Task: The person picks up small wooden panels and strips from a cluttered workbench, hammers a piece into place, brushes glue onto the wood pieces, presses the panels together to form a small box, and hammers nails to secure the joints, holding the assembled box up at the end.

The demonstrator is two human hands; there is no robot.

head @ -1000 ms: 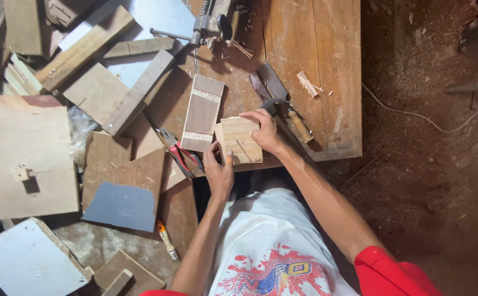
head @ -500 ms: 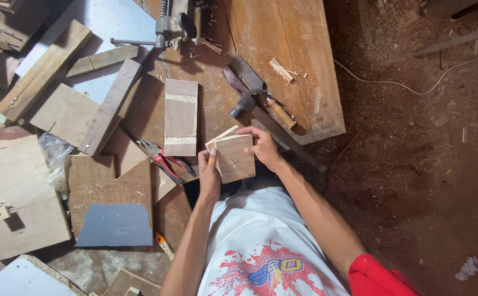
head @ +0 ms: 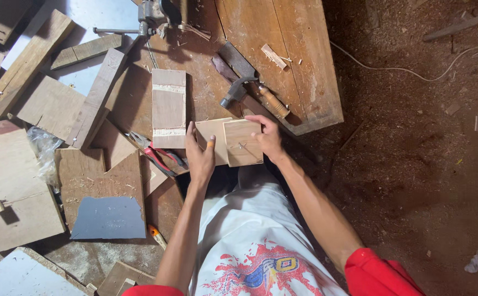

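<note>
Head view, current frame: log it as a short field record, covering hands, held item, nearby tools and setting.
left hand: grips the left edge of the wooden piece
right hand: grips its right edge
held item: wooden piece, two flat boards overlapping
nearby tools: hammer on workbench; red-handled pliers
setting: wood offcuts to the left, dirt floor to the right

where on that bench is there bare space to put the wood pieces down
The bare stretch is the far right planks of the workbench, right of the hammer and the wood chip. Left of the banded board it is crowded with offcuts; red pliers lie near the left hand. Both hands hold the square wood pieces.
</note>
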